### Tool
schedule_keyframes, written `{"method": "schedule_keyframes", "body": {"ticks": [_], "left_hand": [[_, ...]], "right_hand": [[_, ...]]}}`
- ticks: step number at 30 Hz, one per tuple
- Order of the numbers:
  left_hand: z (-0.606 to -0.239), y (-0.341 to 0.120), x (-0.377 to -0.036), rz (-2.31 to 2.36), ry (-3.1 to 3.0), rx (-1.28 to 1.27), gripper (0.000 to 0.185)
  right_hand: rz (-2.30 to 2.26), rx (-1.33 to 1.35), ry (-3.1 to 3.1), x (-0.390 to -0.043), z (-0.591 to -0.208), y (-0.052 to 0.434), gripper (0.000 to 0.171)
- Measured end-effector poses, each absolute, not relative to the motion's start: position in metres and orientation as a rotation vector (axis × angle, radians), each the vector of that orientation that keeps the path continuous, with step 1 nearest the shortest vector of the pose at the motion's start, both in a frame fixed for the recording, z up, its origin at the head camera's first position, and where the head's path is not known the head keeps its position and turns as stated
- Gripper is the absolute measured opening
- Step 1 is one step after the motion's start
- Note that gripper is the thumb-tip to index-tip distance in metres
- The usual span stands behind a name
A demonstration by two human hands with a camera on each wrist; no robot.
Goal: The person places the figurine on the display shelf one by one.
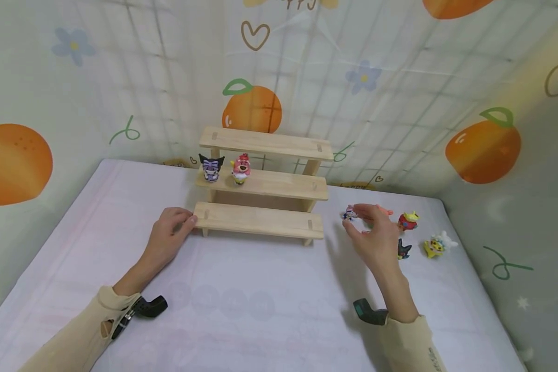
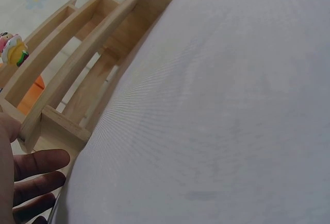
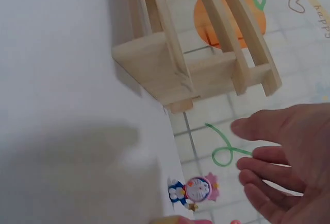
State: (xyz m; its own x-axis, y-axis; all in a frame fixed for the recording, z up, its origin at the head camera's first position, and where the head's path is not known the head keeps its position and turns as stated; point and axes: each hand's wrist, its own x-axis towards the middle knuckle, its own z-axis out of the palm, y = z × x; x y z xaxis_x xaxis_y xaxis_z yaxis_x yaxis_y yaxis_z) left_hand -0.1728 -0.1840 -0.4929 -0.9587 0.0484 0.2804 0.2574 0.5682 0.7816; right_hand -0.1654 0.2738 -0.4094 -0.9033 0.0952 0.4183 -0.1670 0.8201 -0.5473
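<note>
My left hand (image 1: pixel 169 235) rests at the left end of a three-step wooden display stand (image 1: pixel 260 219), thumb against the lowest board's edge and the other fingers loosely extended. On the middle board stand a black-and-purple figurine (image 1: pixel 211 168) and a pink bear figurine (image 1: pixel 241 169). To the right of the stand, my right hand (image 1: pixel 376 235) hovers with thumb and fingers apart, near a small blue-and-white cat figurine with a pink frill (image 3: pixel 197 189). In the right wrist view, nothing is between these fingers. The hand partly covers other figurines behind it.
Right of my right hand are a red-and-yellow figurine (image 1: pixel 407 221), a dark pointy-eared figurine (image 1: pixel 403 250) and a yellow figurine with a white top (image 1: pixel 437 245). A white cloth (image 1: pixel 260 320) covers the table. Behind the stand hangs a curtain (image 1: pixel 302 93) printed with oranges.
</note>
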Motion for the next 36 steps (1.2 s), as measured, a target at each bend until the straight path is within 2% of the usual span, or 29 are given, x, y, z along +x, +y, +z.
{"method": "schedule_keyframes", "body": {"ticks": [19, 36], "left_hand": [[-0.491, -0.185, -0.171, -1.334, -2.574, -0.241, 0.033], [-0.493, -0.183, -0.172, -1.343, -2.585, -0.228, 0.034]], "right_hand": [[0.705, 0.159, -2.999, -0.162, -0.394, 0.304, 0.038], [0.786, 0.092, -2.901, -0.15, -0.393, 0.321, 0.044]]}}
